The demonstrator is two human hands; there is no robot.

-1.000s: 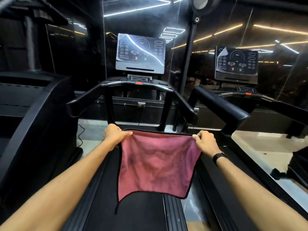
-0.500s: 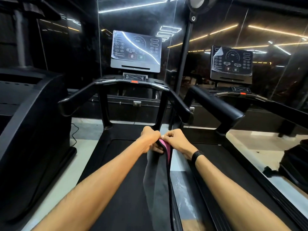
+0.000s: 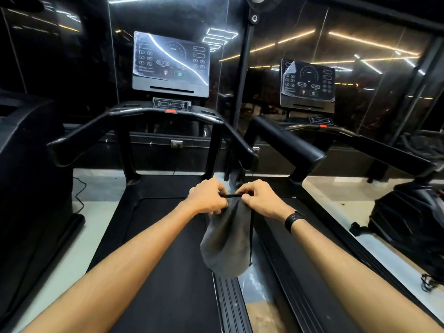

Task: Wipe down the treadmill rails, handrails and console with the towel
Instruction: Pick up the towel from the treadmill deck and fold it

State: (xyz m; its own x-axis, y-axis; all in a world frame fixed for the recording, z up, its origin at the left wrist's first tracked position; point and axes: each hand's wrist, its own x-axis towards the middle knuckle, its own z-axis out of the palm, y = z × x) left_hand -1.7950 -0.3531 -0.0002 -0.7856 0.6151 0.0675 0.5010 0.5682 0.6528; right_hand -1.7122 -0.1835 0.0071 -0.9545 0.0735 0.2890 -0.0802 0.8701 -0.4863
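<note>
The towel (image 3: 225, 246) hangs folded in front of me, its grey side out, over the treadmill's right side rail (image 3: 230, 306). My left hand (image 3: 206, 199) and my right hand (image 3: 258, 199) pinch its top edge close together, a short black-trimmed stretch between them. Ahead stands the treadmill: its black belt (image 3: 156, 260), the left handrail (image 3: 79, 138), the right handrail (image 3: 237, 145) and the console (image 3: 170, 64) with a film-covered display. A black band sits on my right wrist.
A second treadmill (image 3: 307, 85) stands to the right with its thick handrail (image 3: 288, 140) close to mine. A large black machine (image 3: 31, 176) fills the left side. A black bag (image 3: 413, 219) lies on the pale floor at right. Dark glass walls are behind.
The towel, spread wide and pink a second ago, has been folded in half. My hands came together and now sit slightly apart; the grey side faces me.
</note>
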